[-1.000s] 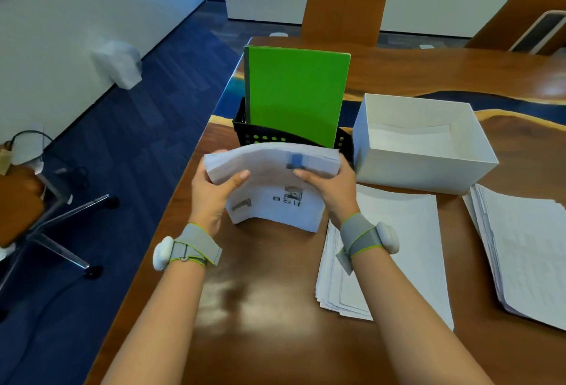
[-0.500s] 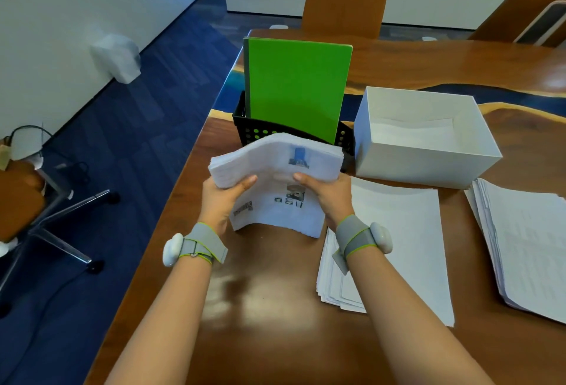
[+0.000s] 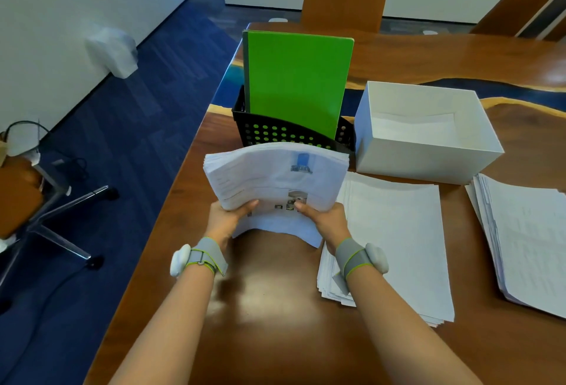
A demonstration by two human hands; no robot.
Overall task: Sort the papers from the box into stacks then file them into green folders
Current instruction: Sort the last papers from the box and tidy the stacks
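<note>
A person's left hand [image 3: 226, 220] and right hand [image 3: 328, 223] clasp a thick bundle of papers [image 3: 275, 175] low over the desk [image 3: 275, 308], thumbs on top and the other fingers hidden beneath. Just behind it, a black perforated basket [image 3: 275, 133] holds an upright green folder [image 3: 297, 78]. The sheaf bows and droops — light yet floppy, its loose sheets likely to slide — so a hold at both side edges looks wisest. Rightward lies the nearer stack [image 3: 398, 231], partly under the right arm. Whether the white box [image 3: 428, 159] holds any sheet is unclear, the far stack [image 3: 526, 240] is cut off by the frame, and the print is unreadable.
</note>
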